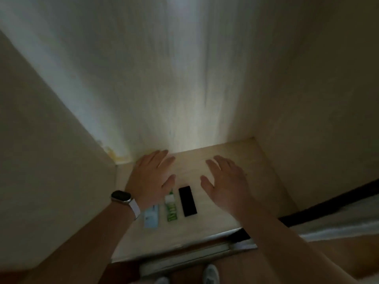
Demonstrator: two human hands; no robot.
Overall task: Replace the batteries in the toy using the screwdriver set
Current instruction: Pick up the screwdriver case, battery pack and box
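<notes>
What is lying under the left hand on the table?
The top end of a blue pack goes under the left hand, and a green pack reaches its thumb. How far they continue is covered, as is the table beneath the palm.

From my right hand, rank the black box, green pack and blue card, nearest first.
1. Black box, just left of the right hand.
2. Green pack, middle of the row.
3. Blue card, left end of the row.

My table [256,181] is pale wood. The case [187,201] is black, the pack [171,208] green and white, the card [151,219] light blue; my watch [121,196] strap is white.
</notes>
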